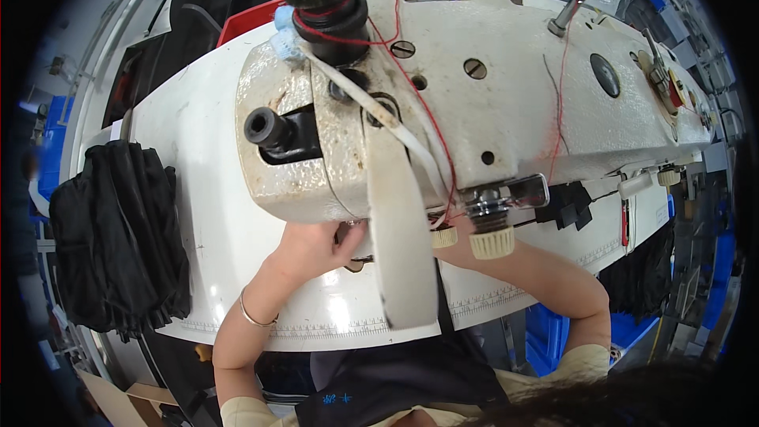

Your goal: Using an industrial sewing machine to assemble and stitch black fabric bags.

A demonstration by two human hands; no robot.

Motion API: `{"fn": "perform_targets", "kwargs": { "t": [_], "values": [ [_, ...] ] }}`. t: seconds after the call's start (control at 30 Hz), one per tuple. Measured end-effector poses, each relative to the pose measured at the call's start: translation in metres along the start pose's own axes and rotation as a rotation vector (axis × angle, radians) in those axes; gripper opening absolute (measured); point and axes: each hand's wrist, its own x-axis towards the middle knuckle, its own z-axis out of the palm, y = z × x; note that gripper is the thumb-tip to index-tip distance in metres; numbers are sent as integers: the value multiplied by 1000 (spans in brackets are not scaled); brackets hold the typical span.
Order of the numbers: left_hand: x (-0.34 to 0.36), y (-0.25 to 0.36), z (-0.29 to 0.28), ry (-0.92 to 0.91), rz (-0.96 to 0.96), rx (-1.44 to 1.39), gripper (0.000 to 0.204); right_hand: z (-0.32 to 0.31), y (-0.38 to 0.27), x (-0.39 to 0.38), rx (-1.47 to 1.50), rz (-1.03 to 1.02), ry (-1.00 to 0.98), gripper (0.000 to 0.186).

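Observation:
A white sewing machine [316, 166] covers the middle of the view and hides much of the work beneath its head. My left hand [315, 251] is at the lower left of that head, thumb bent in toward the fingers. The fingertips and whatever they hold are hidden. On the other side, my right hand [452, 247] reaches under the machine beside the cream knobs [492, 243]; its fingers are out of sight. A black fabric strip [444, 308] runs down between my hands over the table's front edge, partly behind a long white lever [403, 253].
Black fabric pieces [118, 237] hang in a bundle over the table's left side. More black fabric [639, 273] lies at the right, near a red pen-like tool [624, 223]. Red thread [427, 111] runs down the machine. A ruler scale [316, 330] follows the white tabletop's front edge.

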Motion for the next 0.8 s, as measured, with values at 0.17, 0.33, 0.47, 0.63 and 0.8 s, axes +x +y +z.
{"fn": "perform_targets", "kwargs": {
  "t": [0.17,0.33,0.47,0.63,0.8],
  "values": [
    [6,-5,-9,-42,-85,303,11,11,7,7,22,-29,77,15],
    [-38,54,-27,-105,11,444,47,-60,-60,-7,798,94,-177,35],
    [-35,60,-47,-450,343,128,47,-74,-83,-3,1562,229,-635,31],
    [-41,39,-58,-91,425,496,22,-75,-84,7,1516,854,-424,19],
    [-71,71,-39,336,364,894,58,-27,-94,40,1270,790,48,16]
  ]
}}
